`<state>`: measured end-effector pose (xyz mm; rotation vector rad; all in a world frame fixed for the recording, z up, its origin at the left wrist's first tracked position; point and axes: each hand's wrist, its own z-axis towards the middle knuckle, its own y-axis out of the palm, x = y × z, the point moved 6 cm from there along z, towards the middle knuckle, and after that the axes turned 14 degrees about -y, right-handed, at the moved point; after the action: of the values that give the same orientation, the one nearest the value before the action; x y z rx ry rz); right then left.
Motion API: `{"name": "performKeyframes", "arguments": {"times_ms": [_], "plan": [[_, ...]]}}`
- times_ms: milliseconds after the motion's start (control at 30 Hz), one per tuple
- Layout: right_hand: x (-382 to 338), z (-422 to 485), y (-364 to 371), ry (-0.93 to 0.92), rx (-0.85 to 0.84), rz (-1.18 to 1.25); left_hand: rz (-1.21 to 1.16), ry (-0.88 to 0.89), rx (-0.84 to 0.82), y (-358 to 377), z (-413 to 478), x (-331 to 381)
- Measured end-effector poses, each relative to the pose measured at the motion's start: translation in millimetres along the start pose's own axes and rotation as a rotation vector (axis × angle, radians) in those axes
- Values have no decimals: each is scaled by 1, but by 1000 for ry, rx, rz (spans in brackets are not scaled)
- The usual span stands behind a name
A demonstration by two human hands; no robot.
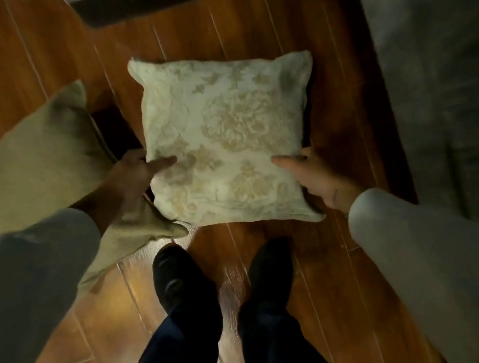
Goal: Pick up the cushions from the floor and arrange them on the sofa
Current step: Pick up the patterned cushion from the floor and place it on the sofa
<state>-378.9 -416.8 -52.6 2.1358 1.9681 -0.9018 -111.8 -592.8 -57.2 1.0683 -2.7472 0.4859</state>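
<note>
Evidently the floral cushion (231, 141) is being taken up from the wooden floor (6, 62), with one hand at each lower side so the soft square comes up level instead of folding. The left hand (133, 180) has its grip closed over the cushion's left edge, thumb on top and fingers hidden beneath. The right hand (316, 174) clasps the opposite edge the same way. Whether the cushion has left the floor I cannot tell. A plain olive cushion (25, 179) lies just left of it, partly under the left sleeve. The grey sofa (444, 52) stands right of the floral cushion, near enough for a short carry.
</note>
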Motion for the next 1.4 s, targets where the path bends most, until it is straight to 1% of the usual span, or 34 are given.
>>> {"name": "performKeyframes", "arguments": {"times_ms": [133, 267, 367, 433, 600, 700, 800, 867, 1000, 1100, 1133, 1267, 1333, 1400], "plan": [[26, 61, 10, -9, 72, 80, -147, -13, -75, 5, 73, -7], [38, 90, 16, -82, 42, 208, -248, -62, -153, 17, 106, -21], [37, 93, 17, -155, -21, 320, -303, -38, -270, 28, 108, -23], [27, 91, 12, -215, -1, 361, -338, -5, -345, 30, 100, -16], [-10, 73, -9, -325, 13, 353, -394, 67, -363, 16, 70, 7], [-48, 54, -33, -322, 18, 336, -407, 119, -389, -1, 38, 35], [-101, 18, -62, -392, 99, 291, -395, 129, -395, -27, -6, 68], [-139, -16, -84, -449, 135, 326, -374, 153, -360, -49, -49, 97], [-203, -85, -109, -511, 139, 427, -338, 234, -280, -97, -131, 141], [-237, -143, -128, -539, 138, 469, -301, 294, -268, -126, -192, 173], [-245, -166, -140, -553, 164, 477, -272, 327, -281, -130, -216, 190], [-248, -247, -190, -558, 255, 606, -159, 472, -331, -113, -306, 249], [-229, -286, -220, -558, 338, 664, -85, 550, -367, -81, -349, 274], [-200, -323, -246, -544, 426, 716, -14, 586, -406, -44, -382, 290]]}}
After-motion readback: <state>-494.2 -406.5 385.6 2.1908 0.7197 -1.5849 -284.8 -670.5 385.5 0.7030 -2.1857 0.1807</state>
